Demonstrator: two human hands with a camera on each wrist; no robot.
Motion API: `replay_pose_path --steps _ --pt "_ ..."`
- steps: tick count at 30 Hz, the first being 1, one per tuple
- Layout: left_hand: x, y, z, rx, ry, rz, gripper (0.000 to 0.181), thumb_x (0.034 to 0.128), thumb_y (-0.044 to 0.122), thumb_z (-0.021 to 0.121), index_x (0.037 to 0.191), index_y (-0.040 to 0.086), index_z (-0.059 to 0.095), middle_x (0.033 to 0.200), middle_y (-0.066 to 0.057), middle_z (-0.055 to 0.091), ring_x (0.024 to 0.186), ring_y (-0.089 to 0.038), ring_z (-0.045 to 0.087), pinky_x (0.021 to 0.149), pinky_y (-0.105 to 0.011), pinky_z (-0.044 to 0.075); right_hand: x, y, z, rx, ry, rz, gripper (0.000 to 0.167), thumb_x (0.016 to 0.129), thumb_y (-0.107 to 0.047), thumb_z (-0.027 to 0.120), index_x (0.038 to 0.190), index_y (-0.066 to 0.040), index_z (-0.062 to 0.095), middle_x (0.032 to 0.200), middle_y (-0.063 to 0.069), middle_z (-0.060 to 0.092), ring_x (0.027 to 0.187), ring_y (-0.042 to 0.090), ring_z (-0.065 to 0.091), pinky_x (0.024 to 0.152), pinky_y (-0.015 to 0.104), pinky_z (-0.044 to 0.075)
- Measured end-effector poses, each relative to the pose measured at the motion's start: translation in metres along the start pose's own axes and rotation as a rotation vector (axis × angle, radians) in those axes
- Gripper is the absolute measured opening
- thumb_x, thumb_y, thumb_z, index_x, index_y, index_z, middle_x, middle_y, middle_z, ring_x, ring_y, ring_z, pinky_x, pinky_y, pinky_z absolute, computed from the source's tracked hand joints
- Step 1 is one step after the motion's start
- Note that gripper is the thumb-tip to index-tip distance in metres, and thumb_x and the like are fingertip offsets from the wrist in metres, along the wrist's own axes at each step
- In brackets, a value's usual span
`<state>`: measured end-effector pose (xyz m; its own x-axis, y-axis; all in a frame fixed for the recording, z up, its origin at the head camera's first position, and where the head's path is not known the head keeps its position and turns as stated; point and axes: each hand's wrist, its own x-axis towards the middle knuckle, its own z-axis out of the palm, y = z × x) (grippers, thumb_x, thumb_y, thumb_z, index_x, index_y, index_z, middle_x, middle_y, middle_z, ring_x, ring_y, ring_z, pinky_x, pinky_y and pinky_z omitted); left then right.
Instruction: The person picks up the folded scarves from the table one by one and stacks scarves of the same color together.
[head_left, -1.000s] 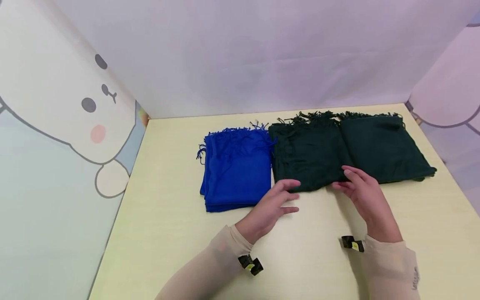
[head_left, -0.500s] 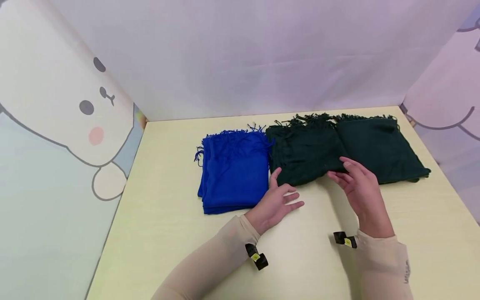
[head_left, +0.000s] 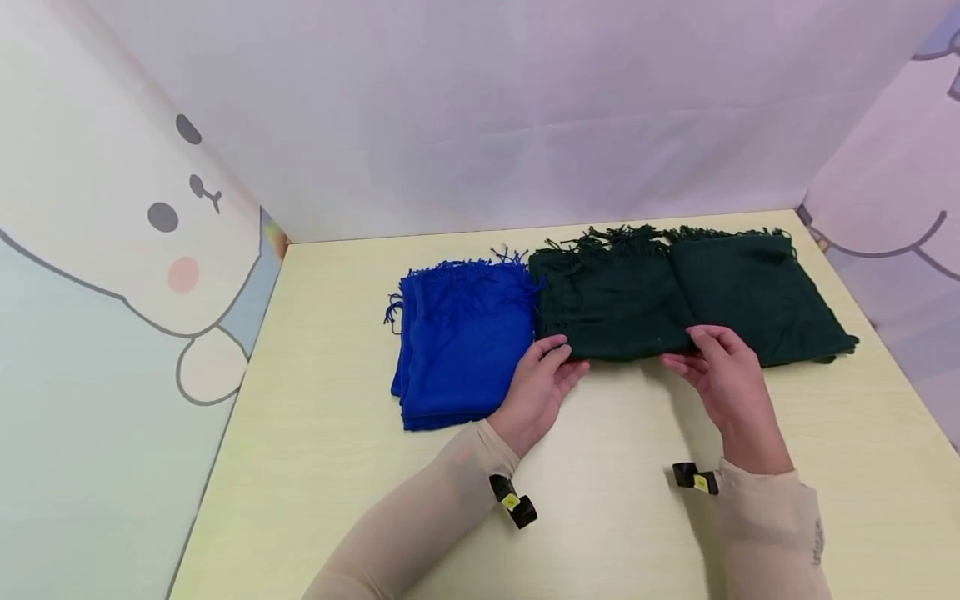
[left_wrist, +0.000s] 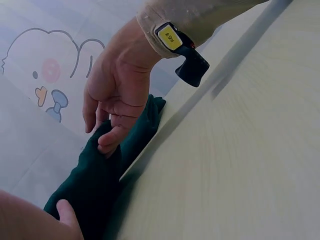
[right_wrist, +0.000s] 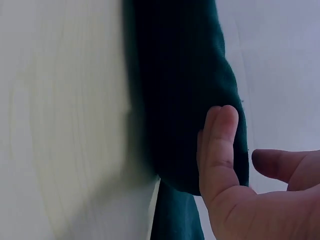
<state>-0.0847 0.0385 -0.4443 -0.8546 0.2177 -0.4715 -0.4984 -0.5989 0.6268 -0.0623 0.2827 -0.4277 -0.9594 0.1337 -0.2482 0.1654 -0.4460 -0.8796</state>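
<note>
A dark green fringed scarf (head_left: 615, 300) lies folded on the table, its front edge raised a little off the surface. My left hand (head_left: 534, 392) grips its front left corner, thumb on top and fingers beneath. At the front right corner my right hand (head_left: 727, 392) pinches the same edge, with fingers (right_wrist: 220, 150) laid along the underside. The left wrist view shows the bulging green fold between both hands. A second dark green folded section (head_left: 765, 300) adjoins on the right; whether it is a separate scarf I cannot tell. A folded blue fringed scarf (head_left: 468, 342) lies left.
The pale wooden table (head_left: 322, 350) extends in front and to the left of the scarves. A white sheet (head_left: 487, 117) hangs behind it, and cartoon-printed panels (head_left: 217, 292) stand at both sides. Each wrist carries a small black camera mount (head_left: 513, 502).
My left hand has moved from open beside the green scarf to gripping its front left corner. My right hand stays at the right corner. The front edge now looks straighter and lies farther back.
</note>
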Motion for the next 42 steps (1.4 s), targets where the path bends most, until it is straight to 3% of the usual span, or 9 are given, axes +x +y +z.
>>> replay_pose_path --steps 4,9,12,17,27,42 --pt "0.005 0.006 0.003 -0.006 0.024 0.001 0.017 0.1007 0.01 0.059 0.116 0.007 0.051 0.125 -0.016 0.05 0.094 -0.027 0.063 0.095 -0.041 0.054 0.007 -0.006 -0.003 -0.121 0.049 0.049 0.029 0.1 -0.023 0.06 0.116 -0.003 0.045 0.105 0.012 0.048 0.075 0.024 0.073 0.075 0.033 0.06" --pt "0.011 0.013 0.004 -0.043 0.049 -0.045 0.04 0.0992 0.001 0.057 0.134 0.015 0.043 0.136 -0.018 0.038 0.09 -0.031 0.062 0.094 -0.044 0.055 0.013 -0.009 -0.005 -0.166 0.097 0.106 0.031 0.1 -0.023 0.06 0.12 -0.009 0.041 0.109 0.013 0.047 0.075 0.024 0.072 0.073 0.032 0.06" --pt "0.014 0.015 0.002 0.007 -0.002 -0.084 0.04 0.1001 0.001 0.054 0.137 0.016 0.05 0.136 -0.018 0.041 0.087 -0.03 0.062 0.095 -0.044 0.054 0.014 -0.008 -0.007 -0.171 0.124 0.143 0.032 0.1 -0.024 0.061 0.121 -0.009 0.042 0.113 0.011 0.043 0.074 0.022 0.07 0.072 0.032 0.061" --pt "0.015 0.017 -0.001 0.102 -0.089 -0.127 0.021 0.1017 0.008 0.055 0.122 0.006 0.063 0.12 -0.016 0.056 0.088 -0.027 0.065 0.097 -0.043 0.053 0.014 -0.004 -0.012 -0.15 0.133 0.143 0.029 0.099 -0.022 0.063 0.118 -0.007 0.048 0.113 0.007 0.041 0.074 0.018 0.065 0.071 0.031 0.061" --pt "0.014 0.02 -0.005 0.215 -0.151 -0.103 0.03 0.103 0.007 0.052 0.128 0.014 0.067 0.129 -0.013 0.056 0.087 -0.024 0.067 0.09 -0.038 0.056 0.012 0.001 -0.018 -0.125 0.11 0.077 0.027 0.096 -0.014 0.066 0.115 -0.003 0.051 0.115 0.005 0.041 0.073 0.019 0.062 0.072 0.031 0.061" --pt "0.001 0.02 -0.009 0.32 -0.157 -0.056 0.028 0.1025 0.016 0.056 0.127 0.009 0.068 0.135 -0.003 0.056 0.092 -0.025 0.068 0.089 -0.037 0.057 -0.002 0.001 -0.021 -0.144 0.116 0.068 0.031 0.094 -0.018 0.07 0.116 -0.004 0.054 0.114 0.007 0.041 0.07 0.02 0.065 0.068 0.029 0.06"
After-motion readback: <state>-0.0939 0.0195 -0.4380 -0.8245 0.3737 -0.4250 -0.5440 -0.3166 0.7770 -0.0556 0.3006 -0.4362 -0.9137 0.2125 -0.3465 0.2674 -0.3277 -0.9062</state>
